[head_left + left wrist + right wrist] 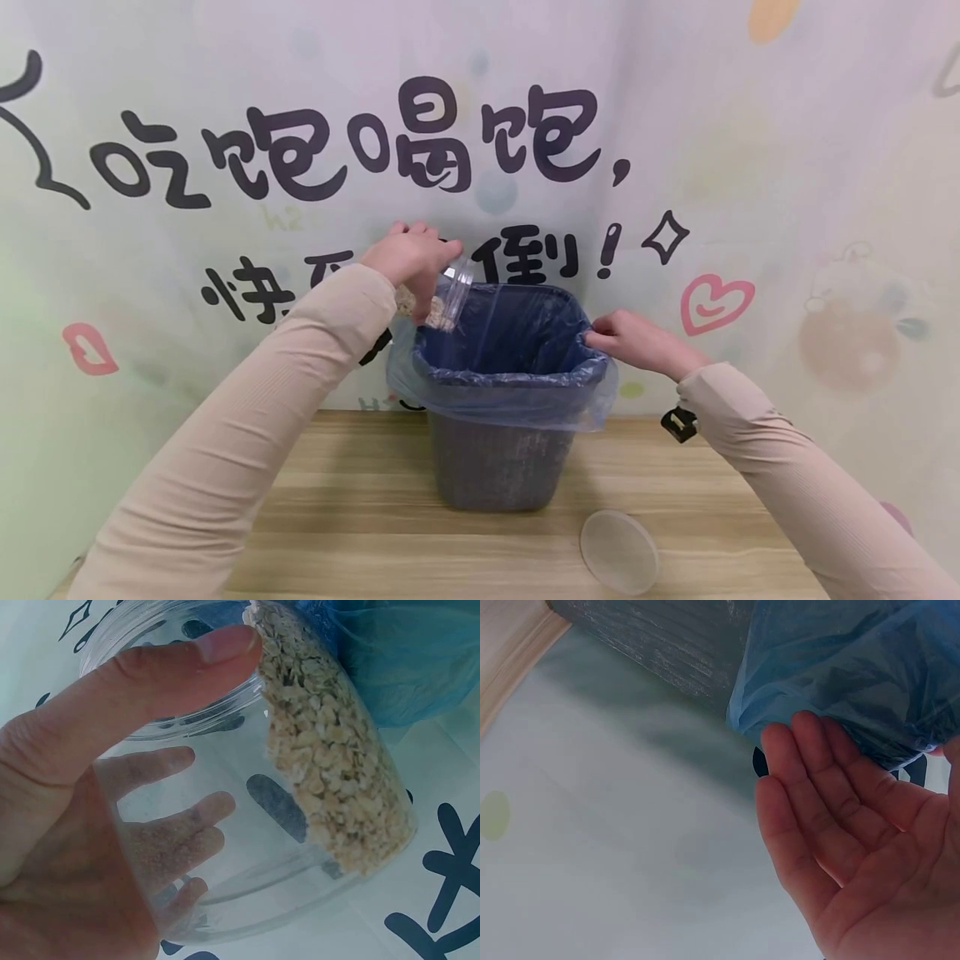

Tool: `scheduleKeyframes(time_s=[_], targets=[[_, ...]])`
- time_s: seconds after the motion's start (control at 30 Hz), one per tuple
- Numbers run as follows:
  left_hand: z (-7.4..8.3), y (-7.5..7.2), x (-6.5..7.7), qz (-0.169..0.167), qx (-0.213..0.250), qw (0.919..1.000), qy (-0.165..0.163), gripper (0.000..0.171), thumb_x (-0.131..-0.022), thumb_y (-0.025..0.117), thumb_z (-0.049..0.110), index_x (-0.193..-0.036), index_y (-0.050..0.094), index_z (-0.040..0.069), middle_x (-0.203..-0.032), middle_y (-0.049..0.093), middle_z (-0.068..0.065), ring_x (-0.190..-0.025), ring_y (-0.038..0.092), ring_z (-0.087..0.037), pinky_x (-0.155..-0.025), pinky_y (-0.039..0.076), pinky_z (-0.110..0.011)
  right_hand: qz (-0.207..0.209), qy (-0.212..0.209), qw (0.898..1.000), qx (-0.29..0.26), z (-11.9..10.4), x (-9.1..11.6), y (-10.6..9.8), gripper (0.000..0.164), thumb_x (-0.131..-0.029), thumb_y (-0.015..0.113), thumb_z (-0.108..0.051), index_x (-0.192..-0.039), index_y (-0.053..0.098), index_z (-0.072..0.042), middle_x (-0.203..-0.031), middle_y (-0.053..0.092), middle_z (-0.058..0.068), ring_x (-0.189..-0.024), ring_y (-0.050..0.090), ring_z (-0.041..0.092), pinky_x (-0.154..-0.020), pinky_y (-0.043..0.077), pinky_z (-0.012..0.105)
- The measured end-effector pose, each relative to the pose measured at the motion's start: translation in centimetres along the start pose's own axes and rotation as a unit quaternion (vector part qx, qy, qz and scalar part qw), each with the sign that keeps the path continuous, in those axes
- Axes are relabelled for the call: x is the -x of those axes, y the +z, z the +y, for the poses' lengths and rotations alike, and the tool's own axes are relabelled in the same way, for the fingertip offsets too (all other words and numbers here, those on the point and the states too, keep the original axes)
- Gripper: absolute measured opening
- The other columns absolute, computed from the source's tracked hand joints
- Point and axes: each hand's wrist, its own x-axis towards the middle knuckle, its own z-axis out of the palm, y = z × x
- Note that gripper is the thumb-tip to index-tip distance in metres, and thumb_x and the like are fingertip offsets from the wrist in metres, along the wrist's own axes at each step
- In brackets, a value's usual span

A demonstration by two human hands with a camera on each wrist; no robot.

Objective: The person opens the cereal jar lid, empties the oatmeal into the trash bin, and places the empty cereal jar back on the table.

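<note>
My left hand [412, 260] grips a clear jar [459, 287] over the left rim of a dark grey trash can [498, 467]. The jar is tipped, its mouth toward the can. Rolled oats [330, 742] lie along the jar's lower side in the left wrist view, with my thumb across the neck and the other fingers behind the clear wall. A blue trash bag [510, 402] lines the can and folds over its rim. At the right rim, my right hand [630, 337] holds the edge, thumb at the top and fingers [840, 787] along the outside.
A round translucent lid [619, 552] lies on the wooden table [337, 517], in front and to the right of the can. Close behind the can hangs a pale printed backdrop [675, 125] with large dark characters.
</note>
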Motion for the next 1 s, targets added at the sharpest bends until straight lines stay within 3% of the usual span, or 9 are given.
scheduleKeyframes(time_s=[0.53, 1.0], targets=[[0.7, 0.1, 0.6, 0.009, -0.010, 0.9999, -0.009, 0.103, -0.061, 0.088, 0.019, -0.147, 0.032, 0.013, -0.139, 0.037, -0.020, -0.128, 0.030, -0.035, -0.108, 0.019, -0.051, -0.003, 0.005, 1.000, -0.002, -0.3, 0.0, -0.1, 0.029, -0.094, 0.051, -0.014, -0.066, 0.054, -0.009, -0.058, 0.039, -0.004, -0.053, 0.039, 0.013, -0.054, 0.032, 0.030], [1.6, 0.4, 0.6, 0.028, -0.041, 0.9987, -0.014, 0.096, -0.063, 0.088, 0.019, -0.143, 0.036, 0.013, -0.137, 0.039, -0.020, -0.128, 0.030, -0.037, -0.106, 0.022, -0.051, -0.001, 0.004, 1.000, -0.003, -0.3, 0.1, 0.0, 0.031, -0.094, 0.050, -0.015, -0.063, 0.051, -0.011, -0.057, 0.037, -0.005, -0.052, 0.037, 0.012, -0.053, 0.031, 0.030]])
